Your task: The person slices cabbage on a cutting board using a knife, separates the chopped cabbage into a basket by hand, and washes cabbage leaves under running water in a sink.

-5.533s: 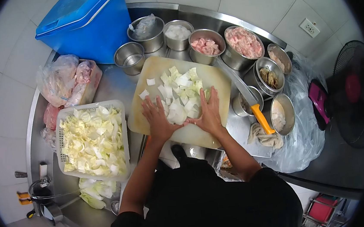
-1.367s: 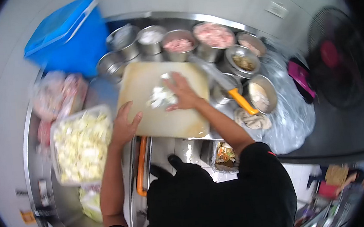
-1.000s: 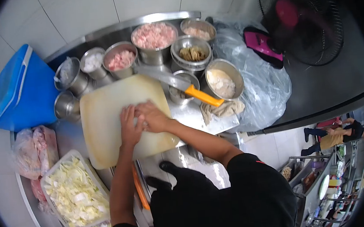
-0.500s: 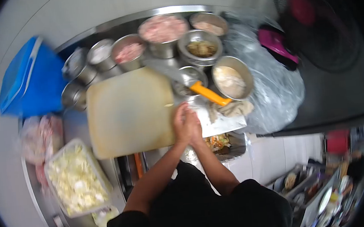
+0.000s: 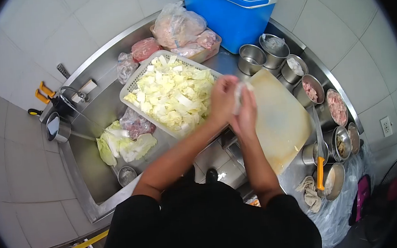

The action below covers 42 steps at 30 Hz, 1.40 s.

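Note:
My left hand (image 5: 223, 97) is closed, its fingers curled in beside my right hand (image 5: 246, 112). Between the two hands is a blurred whitish piece (image 5: 239, 97), whose kind I cannot make out. Both hands are above the gap between a white cutting board (image 5: 281, 121) and a white perforated basket (image 5: 126, 93). Chopped cabbage (image 5: 172, 91) fills the basket. A knife with an orange handle (image 5: 321, 172) lies across metal containers to the right of the board.
A sink (image 5: 87, 166) on the left holds cabbage leaves (image 5: 127, 146) and a small metal cup (image 5: 126, 176). Behind the basket are bagged meat (image 5: 178, 26) and a blue cooler (image 5: 231, 12). Several metal containers (image 5: 251, 59) line the back right. A cloth (image 5: 311, 194) lies below the knife.
The view has turned left toward the basket and sink. My hands, earlier together at the board's right edge, are now by its left edge with a whitish piece visible between them.

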Available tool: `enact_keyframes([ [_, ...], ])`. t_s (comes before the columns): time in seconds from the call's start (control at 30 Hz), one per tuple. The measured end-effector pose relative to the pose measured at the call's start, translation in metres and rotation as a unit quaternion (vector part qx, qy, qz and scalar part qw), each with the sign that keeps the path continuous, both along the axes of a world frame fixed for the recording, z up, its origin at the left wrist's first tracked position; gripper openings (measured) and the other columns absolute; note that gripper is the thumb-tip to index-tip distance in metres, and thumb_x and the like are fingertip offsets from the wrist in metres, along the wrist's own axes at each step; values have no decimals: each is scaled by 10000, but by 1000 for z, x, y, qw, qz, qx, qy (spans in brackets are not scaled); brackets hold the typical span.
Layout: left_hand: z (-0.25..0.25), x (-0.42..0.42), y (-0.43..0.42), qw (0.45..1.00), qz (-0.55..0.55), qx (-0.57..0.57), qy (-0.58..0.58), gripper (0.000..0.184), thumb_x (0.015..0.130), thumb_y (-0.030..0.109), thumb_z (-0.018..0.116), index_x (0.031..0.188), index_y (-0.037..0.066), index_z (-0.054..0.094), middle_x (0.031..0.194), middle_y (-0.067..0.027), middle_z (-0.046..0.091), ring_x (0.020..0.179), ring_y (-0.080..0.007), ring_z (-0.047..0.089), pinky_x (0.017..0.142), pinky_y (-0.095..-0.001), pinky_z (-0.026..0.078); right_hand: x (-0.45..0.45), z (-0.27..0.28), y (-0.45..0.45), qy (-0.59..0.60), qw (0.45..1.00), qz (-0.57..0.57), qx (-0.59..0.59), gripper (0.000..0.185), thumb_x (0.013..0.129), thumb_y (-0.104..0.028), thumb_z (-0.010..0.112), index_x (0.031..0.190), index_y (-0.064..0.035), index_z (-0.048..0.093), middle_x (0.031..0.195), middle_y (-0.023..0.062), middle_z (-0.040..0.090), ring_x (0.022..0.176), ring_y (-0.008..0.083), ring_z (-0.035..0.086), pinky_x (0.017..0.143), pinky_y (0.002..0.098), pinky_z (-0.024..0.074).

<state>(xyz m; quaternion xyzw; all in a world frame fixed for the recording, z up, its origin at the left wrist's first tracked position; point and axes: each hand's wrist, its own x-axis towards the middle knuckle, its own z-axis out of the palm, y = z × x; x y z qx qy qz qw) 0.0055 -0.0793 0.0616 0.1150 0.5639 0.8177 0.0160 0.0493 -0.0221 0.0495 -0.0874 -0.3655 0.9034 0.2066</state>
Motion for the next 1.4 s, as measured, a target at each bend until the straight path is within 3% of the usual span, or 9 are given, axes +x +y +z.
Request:
enact_keyframes([
  [0.13, 21, -97, -125, 976, -33, -211, 45, 192, 900, 31, 540, 1059, 18, 648, 1019, -88, 664, 939, -151, 614, 862, -281, 486, -84, 20, -30, 11, 977, 145, 158, 348, 985, -257, 528, 1259, -44, 547, 1179, 103, 593, 1070, 215, 579, 900, 312, 463],
  [0.2, -5, -136, -186, 874, 51, -401, 271, 276, 819, 43, 601, 1089, 55, 657, 1040, -146, 657, 978, -277, 624, 894, -359, 486, -105, 22, -32, -32, 741, 67, 667, 439, 932, -273, 596, 1296, -37, 528, 1195, 138, 604, 1157, 241, 557, 973, 335, 436],
  [0.43, -53, -173, -220, 732, -17, -642, 228, 503, 667, 27, 711, 1153, 131, 636, 1264, -171, 522, 1077, -380, 549, 937, -372, 457, -128, -29, -81, -150, 523, 47, 838, 421, 778, -194, 702, 1193, -151, 644, 1259, 226, 551, 1141, 372, 551, 959, 412, 452],
  [0.7, 3, -211, -236, 778, -46, -602, 177, 416, 696, 91, 728, 1096, 47, 622, 1162, -195, 617, 1063, -339, 599, 883, -395, 477, -165, 26, -62, -141, 638, 158, 740, 355, 767, -228, 741, 1099, -117, 687, 1029, 195, 675, 961, 331, 648, 846, 357, 499],
  [0.83, 3, -200, -254, 767, -130, -574, 255, 593, 717, 198, 748, 1250, 19, 558, 1244, -224, 573, 1160, -343, 547, 955, -406, 446, -148, 36, -78, -66, 682, 292, 668, 423, 801, -322, 742, 1151, -96, 668, 1230, 227, 598, 1119, 313, 585, 935, 391, 465],
  [0.9, 0, -189, -273, 762, -88, -567, 300, 661, 716, 233, 761, 1293, 8, 529, 1245, -231, 565, 1183, -349, 528, 980, -413, 432, -141, 15, -79, -5, 528, 167, 833, 656, 793, -439, 743, 1344, -148, 537, 1438, 217, 420, 1292, 385, 432, 1016, 463, 415],
  [1.07, -18, -136, -302, 668, -102, -725, 136, 904, 668, 314, 819, 1408, 24, 388, 1209, -278, 515, 1138, -410, 522, 981, -445, 430, -110, 12, -143, -200, 426, 239, 850, 918, 763, -472, 751, 1509, -266, 257, 1534, 285, 137, 1387, 482, 220, 1066, 530, 364],
  [1.23, -41, -107, -260, 751, -42, -653, 92, 868, 662, 150, 821, 1389, 24, 363, 1200, -261, 494, 1107, -416, 526, 960, -419, 452, -132, -12, -119, -79, 474, 184, 858, 639, 743, -292, 751, 1332, -205, 519, 1218, 216, 466, 1086, 425, 524, 894, 480, 485],
  [1.4, -45, -118, -252, 797, 8, -581, 163, 895, 661, 107, 804, 1413, 31, 325, 1240, -280, 455, 1051, -442, 562, 907, -437, 499, -164, 14, -75, -48, 530, 167, 830, 504, 751, -189, 749, 1233, -158, 605, 1098, 179, 570, 1070, 348, 569, 925, 408, 470],
])
